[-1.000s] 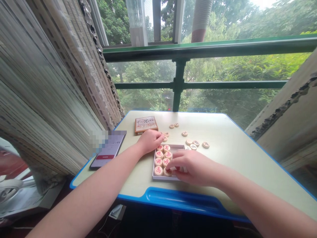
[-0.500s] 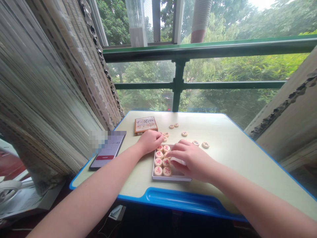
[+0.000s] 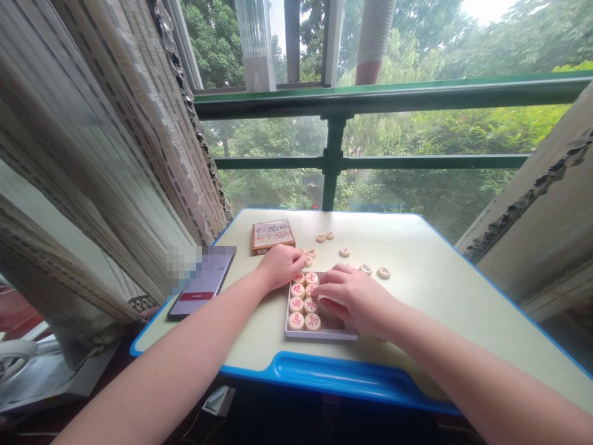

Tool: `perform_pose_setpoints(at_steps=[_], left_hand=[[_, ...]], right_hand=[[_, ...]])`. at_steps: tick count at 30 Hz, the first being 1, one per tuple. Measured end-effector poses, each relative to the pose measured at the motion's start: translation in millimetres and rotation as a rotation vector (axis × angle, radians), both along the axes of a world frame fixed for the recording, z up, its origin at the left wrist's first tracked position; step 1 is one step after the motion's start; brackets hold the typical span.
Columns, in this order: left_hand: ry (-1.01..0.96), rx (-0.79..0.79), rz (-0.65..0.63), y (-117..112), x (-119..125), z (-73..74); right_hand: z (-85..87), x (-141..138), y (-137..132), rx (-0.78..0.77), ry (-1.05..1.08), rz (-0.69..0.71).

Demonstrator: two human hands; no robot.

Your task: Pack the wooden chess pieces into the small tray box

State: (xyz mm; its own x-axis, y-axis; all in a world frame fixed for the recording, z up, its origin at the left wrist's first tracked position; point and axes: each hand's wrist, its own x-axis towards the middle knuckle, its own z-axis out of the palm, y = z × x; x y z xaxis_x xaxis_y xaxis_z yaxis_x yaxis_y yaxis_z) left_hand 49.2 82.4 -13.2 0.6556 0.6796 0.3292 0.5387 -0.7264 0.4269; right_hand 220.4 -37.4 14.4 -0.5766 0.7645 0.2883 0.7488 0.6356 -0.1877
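Note:
A shallow white box (image 3: 323, 335) lies open on the table, with round wooden Chinese chess pieces (image 3: 296, 305) bearing red characters in two columns along its left side. The fingertips of my right hand (image 3: 352, 295) touch a chess piece (image 3: 310, 290) in the second column; its fingers are spread and cover part of the box's right half. My left hand (image 3: 281, 266) rests at the box's far left corner with fingers curled in. Whether anything is inside them is hidden. Just past its fingertips lie a few loose pieces (image 3: 311, 253).
An orange-edged printed box lid (image 3: 273, 233) sits behind my left hand. More loose pieces (image 3: 344, 252) are scattered beyond the box, including a dark-marked piece (image 3: 383, 272) on the right. A phone (image 3: 201, 287) lies at the left edge. A blue trough (image 3: 343, 374) runs along the table's front.
The right fingers have drawn back slightly from the second column, so the character on the piece under them now shows. My left hand stays in place.

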Motion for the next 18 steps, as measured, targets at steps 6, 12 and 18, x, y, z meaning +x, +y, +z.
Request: perform_pose_setpoints(at_steps=[6, 12, 18], left_hand=[[0.022, 0.027, 0.011, -0.7, -0.5, 1.1], [0.030, 0.038, 0.001, -1.1, -0.4, 0.9], [0.036, 0.042, -0.004, -0.4, -0.7, 1.3]], right_hand=[[-1.3, -3.7, -2.2, 0.060, 0.025, 0.060], [-1.9, -5.7, -1.8, 0.056, 0.041, 0.090], [-1.7, -4.3, -0.9, 0.035, 0.050, 0.117]])
